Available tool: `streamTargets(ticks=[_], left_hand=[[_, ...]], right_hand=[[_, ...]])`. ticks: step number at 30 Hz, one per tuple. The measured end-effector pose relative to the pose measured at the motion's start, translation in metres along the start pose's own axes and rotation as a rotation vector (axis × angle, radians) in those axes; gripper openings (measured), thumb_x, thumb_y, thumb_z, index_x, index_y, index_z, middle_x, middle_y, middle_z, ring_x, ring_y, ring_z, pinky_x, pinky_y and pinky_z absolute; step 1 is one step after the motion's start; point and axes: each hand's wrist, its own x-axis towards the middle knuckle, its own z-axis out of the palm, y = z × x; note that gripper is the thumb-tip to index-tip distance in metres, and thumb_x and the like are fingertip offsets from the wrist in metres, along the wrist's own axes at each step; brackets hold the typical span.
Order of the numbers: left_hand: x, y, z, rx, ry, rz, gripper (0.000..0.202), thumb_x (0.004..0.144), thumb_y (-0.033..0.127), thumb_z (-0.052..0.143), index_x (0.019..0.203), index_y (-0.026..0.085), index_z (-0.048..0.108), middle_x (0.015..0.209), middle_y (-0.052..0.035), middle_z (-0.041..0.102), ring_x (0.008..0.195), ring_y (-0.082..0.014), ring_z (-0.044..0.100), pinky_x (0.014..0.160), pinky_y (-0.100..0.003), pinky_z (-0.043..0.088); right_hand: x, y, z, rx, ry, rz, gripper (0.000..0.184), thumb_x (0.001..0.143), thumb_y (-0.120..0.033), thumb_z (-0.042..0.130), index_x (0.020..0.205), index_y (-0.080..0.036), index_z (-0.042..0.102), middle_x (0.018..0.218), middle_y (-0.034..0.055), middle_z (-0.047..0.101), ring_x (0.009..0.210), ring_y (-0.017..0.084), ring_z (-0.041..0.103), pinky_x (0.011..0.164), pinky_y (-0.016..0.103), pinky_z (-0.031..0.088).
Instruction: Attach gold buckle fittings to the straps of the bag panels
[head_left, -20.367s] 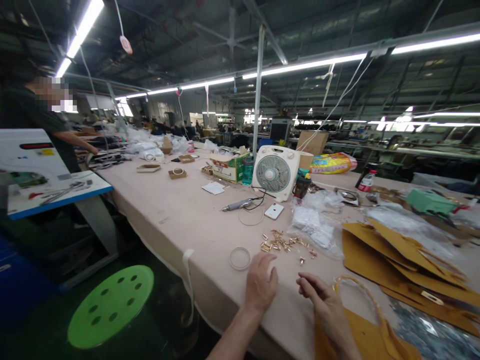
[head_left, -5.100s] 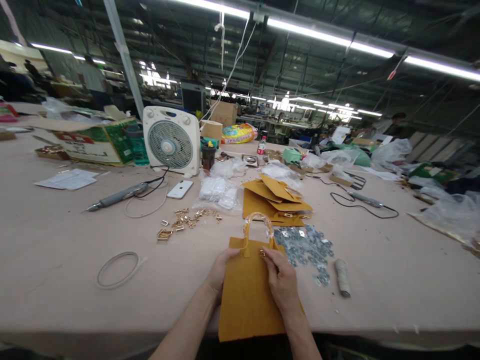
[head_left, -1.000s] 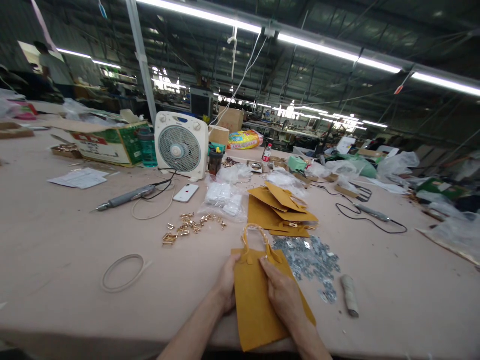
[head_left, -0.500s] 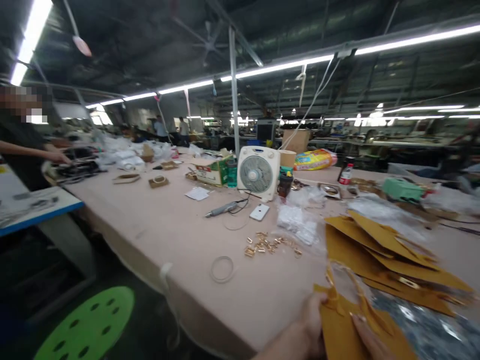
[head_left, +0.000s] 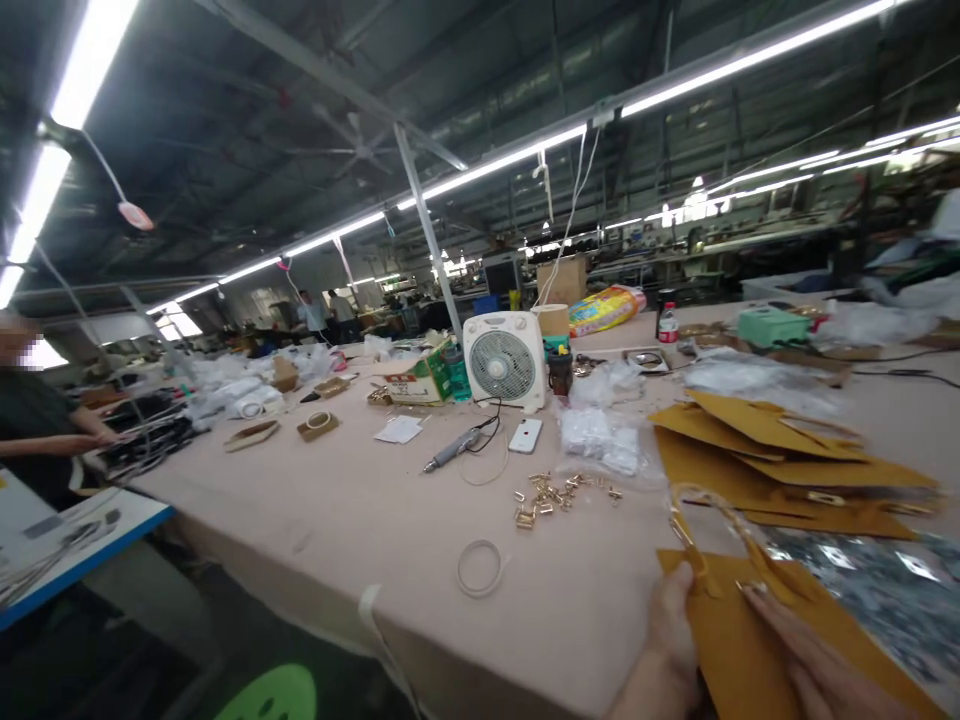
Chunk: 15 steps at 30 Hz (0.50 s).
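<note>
Now the bag (head_left: 727,640), edge clasped in left hand (head_left: 666,645), underlies right hand (head_left: 814,655), grip unclear.

Place looks like bag-making workshop, inside large factory hall. Fingers (head_left: 784,632) rest on mustard bag (head_left: 721,640) with handle. Just beyond fingers, more mustard bags (head_left: 757,472) lie in pile. To left of fingers and beyond, golden metal fittings (head_left: 551,494) and corded hand tool (head_left: 452,450) lie on long covered table (head_left: 592,600). Far left of fingers, person (head_left: 34,420) stands near dark materials (head_left: 154,430). High above fingers, tube lights (head_left: 750,61) run under dark metal roof (head_left: 487,60).
</note>
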Motion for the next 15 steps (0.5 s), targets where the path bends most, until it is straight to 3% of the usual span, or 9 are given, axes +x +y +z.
streamTargets(ticks=[3,6,8,12,15], left_hand=[[-0.008,0.006,-0.003,-0.04,-0.148,-0.074,0.085,0.074,0.068,0.063,0.126,0.002,0.072,0.118,-0.0228,0.076,0.124,-0.0429,0.066,0.112,-0.053,0.046],[-0.009,0.007,-0.004,-0.036,-0.207,-0.113,0.085,0.076,0.069,0.062,0.128,0.002,0.072,0.12,-0.0223,0.076,0.125,-0.0413,0.066,0.114,-0.051,0.045],[-0.007,0.005,-0.002,-0.003,-0.18,-0.076,0.087,0.074,0.072,0.064,0.126,0.002,0.073,0.12,-0.0233,0.076,0.119,-0.0427,0.069,0.111,-0.053,0.048],[-0.002,0.0,0.003,0.096,0.031,0.118,0.088,0.066,0.076,0.073,0.111,0.001,0.077,0.11,-0.0258,0.077,0.106,-0.0448,0.073,0.101,-0.056,0.054],[-0.002,-0.001,0.003,0.092,0.027,0.161,0.087,0.068,0.075,0.074,0.11,-0.001,0.077,0.107,-0.0256,0.077,0.11,-0.0443,0.072,0.103,-0.054,0.054]], right_hand=[[0.002,-0.009,-0.007,0.002,0.008,0.022,0.062,0.094,-0.023,0.046,0.156,-0.022,0.052,0.152,0.0015,0.057,0.131,0.025,0.064,0.119,0.035,0.048],[0.003,-0.015,-0.006,0.008,0.022,0.044,0.063,0.093,-0.024,0.045,0.156,-0.024,0.052,0.151,0.0012,0.058,0.129,0.027,0.065,0.114,0.038,0.054],[0.003,-0.019,-0.004,0.0,0.031,0.066,0.064,0.093,-0.024,0.045,0.157,-0.025,0.049,0.153,0.0005,0.056,0.13,0.027,0.064,0.111,0.039,0.057],[0.002,-0.026,-0.004,-0.042,-0.003,0.122,0.065,0.094,-0.023,0.045,0.159,-0.028,0.046,0.156,-0.0006,0.052,0.13,0.027,0.065,0.105,0.038,0.06],[0.002,-0.028,-0.007,-0.071,-0.022,0.146,0.065,0.095,-0.022,0.044,0.16,-0.03,0.042,0.159,-0.0021,0.049,0.133,0.026,0.063,0.108,0.038,0.058]])
